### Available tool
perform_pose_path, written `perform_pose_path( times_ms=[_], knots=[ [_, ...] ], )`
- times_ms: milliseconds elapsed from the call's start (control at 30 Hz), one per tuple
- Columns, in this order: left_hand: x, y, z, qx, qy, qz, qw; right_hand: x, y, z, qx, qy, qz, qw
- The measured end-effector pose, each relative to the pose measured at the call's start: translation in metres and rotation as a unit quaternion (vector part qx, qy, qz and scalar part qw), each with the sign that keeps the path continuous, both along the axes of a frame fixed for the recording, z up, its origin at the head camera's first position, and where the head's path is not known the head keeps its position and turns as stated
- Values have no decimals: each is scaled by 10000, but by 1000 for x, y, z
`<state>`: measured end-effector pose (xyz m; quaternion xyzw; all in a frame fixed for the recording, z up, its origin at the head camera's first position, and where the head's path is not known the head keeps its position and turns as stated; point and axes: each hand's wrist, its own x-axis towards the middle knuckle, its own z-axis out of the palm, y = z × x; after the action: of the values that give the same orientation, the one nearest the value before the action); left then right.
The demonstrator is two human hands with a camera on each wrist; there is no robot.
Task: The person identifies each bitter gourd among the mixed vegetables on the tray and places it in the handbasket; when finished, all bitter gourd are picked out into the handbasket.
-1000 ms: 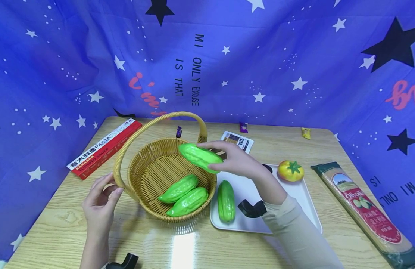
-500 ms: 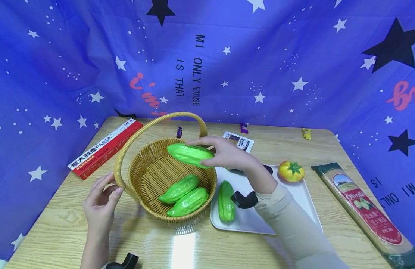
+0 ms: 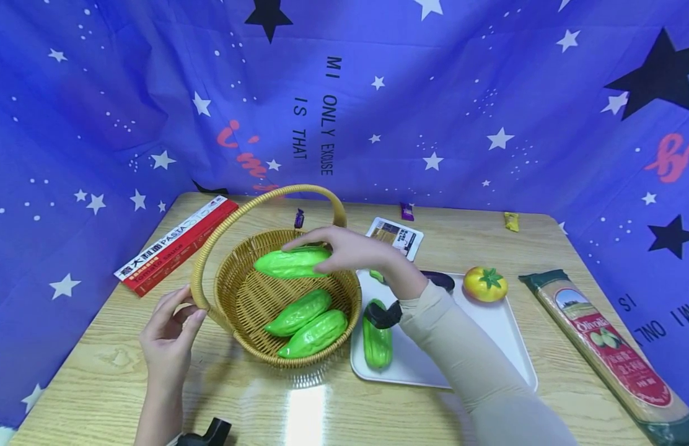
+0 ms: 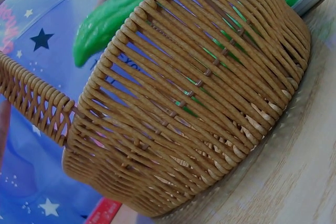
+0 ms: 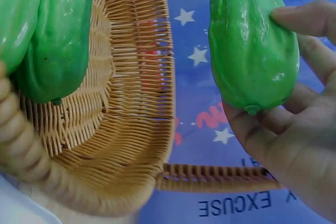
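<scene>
My right hand (image 3: 352, 251) holds a green ridged bitter melon (image 3: 285, 263) over the far part of the wicker basket (image 3: 246, 297). In the right wrist view the thumb lies on one side of this melon (image 5: 252, 40) and fingers on the other. Two similar bitter melons (image 3: 313, 334) lie side by side in the basket. My left hand (image 3: 168, 328) pinches the lower left end of the basket's arched handle (image 3: 198, 275). The left wrist view shows the basket's woven side (image 4: 194, 87), with the held melon (image 4: 107, 22) above its rim.
Right of the basket, a white tray (image 3: 414, 362) carries another bitter melon (image 3: 378, 350), a dark eggplant (image 3: 442, 280) and a yellow tomato (image 3: 486, 284). A pasta box (image 3: 177, 244) lies left, a pasta bag (image 3: 606, 347) right. Behind are a flat packet (image 3: 408, 238) and small candies (image 3: 407, 212).
My right hand has carried the bitter melon leftward and slightly down, from the basket's right rim to over its inside. The eggplant on the tray shows more. My left hand stays on the handle.
</scene>
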<state>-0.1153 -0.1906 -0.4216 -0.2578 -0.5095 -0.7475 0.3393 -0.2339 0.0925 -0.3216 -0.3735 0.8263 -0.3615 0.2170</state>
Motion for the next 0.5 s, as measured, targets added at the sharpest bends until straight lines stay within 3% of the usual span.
perform_pose_path(
  times_ms=[200, 500],
  knots=[
    [-1, -1, 1, -19, 3, 43, 10000, -17, -18, -9, 349, -153, 358, 9986],
    [-2, -2, -2, -33, 29, 2, 10000, -34, -35, -30, 348, -976, 753, 9918]
  ],
)
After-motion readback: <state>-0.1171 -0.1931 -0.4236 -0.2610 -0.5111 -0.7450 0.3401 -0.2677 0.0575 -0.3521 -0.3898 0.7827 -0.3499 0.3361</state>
